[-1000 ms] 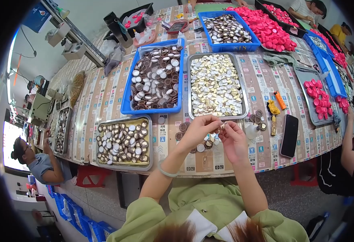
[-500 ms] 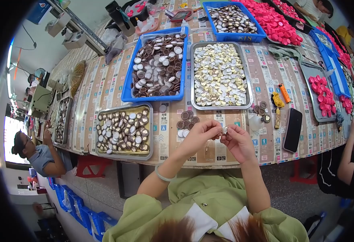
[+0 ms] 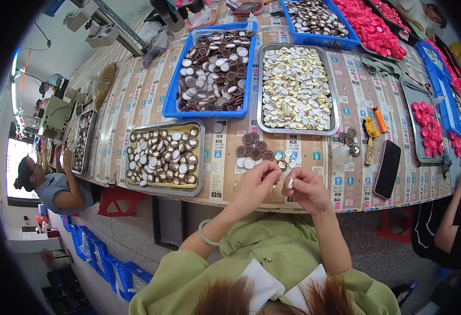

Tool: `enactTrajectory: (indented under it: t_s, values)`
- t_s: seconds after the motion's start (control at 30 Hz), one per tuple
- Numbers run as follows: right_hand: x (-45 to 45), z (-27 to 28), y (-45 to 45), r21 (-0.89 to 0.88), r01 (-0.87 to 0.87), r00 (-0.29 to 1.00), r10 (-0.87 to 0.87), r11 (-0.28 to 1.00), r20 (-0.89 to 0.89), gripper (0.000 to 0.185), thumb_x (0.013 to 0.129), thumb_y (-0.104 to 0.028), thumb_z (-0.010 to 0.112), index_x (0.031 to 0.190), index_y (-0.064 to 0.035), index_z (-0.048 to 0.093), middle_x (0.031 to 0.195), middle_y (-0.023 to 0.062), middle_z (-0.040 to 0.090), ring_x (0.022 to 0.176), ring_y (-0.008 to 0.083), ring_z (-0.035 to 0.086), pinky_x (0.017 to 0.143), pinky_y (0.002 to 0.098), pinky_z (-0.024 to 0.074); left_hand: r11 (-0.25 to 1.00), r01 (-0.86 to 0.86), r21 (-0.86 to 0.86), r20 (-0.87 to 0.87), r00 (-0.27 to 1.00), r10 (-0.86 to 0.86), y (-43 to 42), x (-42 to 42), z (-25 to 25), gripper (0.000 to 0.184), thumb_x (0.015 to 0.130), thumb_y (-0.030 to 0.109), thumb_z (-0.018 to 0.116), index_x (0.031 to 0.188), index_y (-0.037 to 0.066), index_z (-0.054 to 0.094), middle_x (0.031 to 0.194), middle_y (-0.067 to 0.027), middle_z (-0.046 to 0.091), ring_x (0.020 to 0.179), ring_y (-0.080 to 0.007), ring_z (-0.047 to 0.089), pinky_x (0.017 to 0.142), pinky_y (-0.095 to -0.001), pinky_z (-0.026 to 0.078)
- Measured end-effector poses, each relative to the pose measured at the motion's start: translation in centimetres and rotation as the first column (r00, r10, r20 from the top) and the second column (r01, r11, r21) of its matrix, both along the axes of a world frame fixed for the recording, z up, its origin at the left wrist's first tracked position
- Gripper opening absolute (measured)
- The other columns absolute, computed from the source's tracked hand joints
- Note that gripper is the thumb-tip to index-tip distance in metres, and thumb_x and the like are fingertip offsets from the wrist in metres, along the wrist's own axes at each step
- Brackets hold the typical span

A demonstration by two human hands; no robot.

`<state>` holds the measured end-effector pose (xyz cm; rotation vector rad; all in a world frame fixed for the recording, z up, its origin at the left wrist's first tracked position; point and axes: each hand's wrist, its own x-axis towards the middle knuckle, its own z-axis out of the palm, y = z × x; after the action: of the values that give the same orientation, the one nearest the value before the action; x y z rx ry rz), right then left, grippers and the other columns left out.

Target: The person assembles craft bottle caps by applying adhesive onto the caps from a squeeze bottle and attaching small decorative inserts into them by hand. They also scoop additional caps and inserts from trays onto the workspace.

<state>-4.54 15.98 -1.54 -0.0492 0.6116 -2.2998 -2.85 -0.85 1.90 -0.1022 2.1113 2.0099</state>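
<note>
My left hand (image 3: pixel 252 190), with a pale bracelet on the wrist, is closed in a pinch above the table's near edge. A small brown-and-gold round piece (image 3: pixel 282 165) shows at its fingertips; whether it is gripped or lies behind them I cannot tell. Just to the right, my right hand (image 3: pixel 312 192) pinches a small white piece (image 3: pixel 291 184). The two hands are slightly apart. Beyond them lie several brown scalloped discs (image 3: pixel 255 147) and a few white-faced discs (image 3: pixel 244 163). Some small white-and-gold pieces (image 3: pixel 292 157) are beside these.
A metal tray (image 3: pixel 201 167) of assembled brown-and-gold pieces stands to the left. Farther back are a blue bin (image 3: pixel 165 104) of discs and a metal tray (image 3: pixel 334 110) of gold-and-white pieces. A phone (image 3: pixel 387 169), an orange lighter (image 3: pixel 380 119) and a small bottle (image 3: pixel 341 156) lie right. Co-workers sit either side.
My hands, close together before, have separated a little, and the right now shows a white piece in its pinch. The whole view has shifted slightly.
</note>
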Motion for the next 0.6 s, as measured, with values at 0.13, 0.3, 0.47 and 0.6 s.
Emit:
enactTrajectory:
  t_s: [0.13, 0.3, 0.47, 0.6]
  values:
    - [0.7, 0.1, -0.6, -0.186, 0.1, 0.995, -0.094, 0.977, 0.044, 0.011, 0.082, -0.011, 0.054, 0.091, -0.004, 0.051, 0.075, 0.0029, 0.05, 0.069, 0.0124, 0.045, 0.064, 0.0263, 0.0358, 0.999, -0.05, -0.011, -0.043, 0.998, 0.049, 0.8, 0.2, 0.9, 0.01, 0.084, 0.01, 0.051, 0.084, 0.0, 0.052, 0.069, -0.0021, 0.052, 0.061, -0.0066, 0.045, 0.056, -0.0201, 0.038]
    - [0.8, -0.1, -0.9, -0.228, 0.125, 0.977, -0.08, 0.966, 0.195, 0.009, 0.083, -0.01, 0.052, 0.09, -0.0051, 0.05, 0.074, 0.0024, 0.048, 0.068, 0.0124, 0.044, 0.063, 0.0278, 0.0348, 0.999, 0.023, 0.026, -0.008, 1.0, -0.023, 0.6, 0.6, 1.9, 0.008, 0.085, 0.007, 0.05, 0.087, 0.0, 0.051, 0.075, 0.0009, 0.051, 0.07, -0.0042, 0.047, 0.063, -0.0183, 0.039]
    - [0.8, 0.6, -0.5, -0.104, 0.131, 0.989, -0.124, 0.986, 0.077, 0.011, 0.082, -0.007, 0.052, 0.092, -0.0031, 0.051, 0.077, 0.0034, 0.051, 0.069, 0.0124, 0.048, 0.064, 0.0276, 0.0389, 0.996, 0.034, -0.081, -0.037, 0.999, -0.037, 0.6, 1.1, 2.7, 0.008, 0.085, 0.007, 0.05, 0.086, -0.001, 0.051, 0.074, 0.0001, 0.051, 0.069, -0.0049, 0.048, 0.062, -0.0186, 0.04]
    - [1.0, 2.0, -0.7, 0.414, 0.155, 0.972, -0.064, 0.897, -0.226, 0.012, 0.08, -0.004, 0.055, 0.092, -0.0016, 0.053, 0.081, 0.0052, 0.057, 0.073, 0.0125, 0.055, 0.067, 0.0257, 0.0453, 0.97, 0.042, -0.24, -0.121, 0.99, -0.073, 0.1, 1.5, 2.8, 0.01, 0.084, 0.007, 0.05, 0.086, -0.002, 0.052, 0.074, -0.0061, 0.055, 0.065, -0.0099, 0.051, 0.057, -0.0221, 0.042]
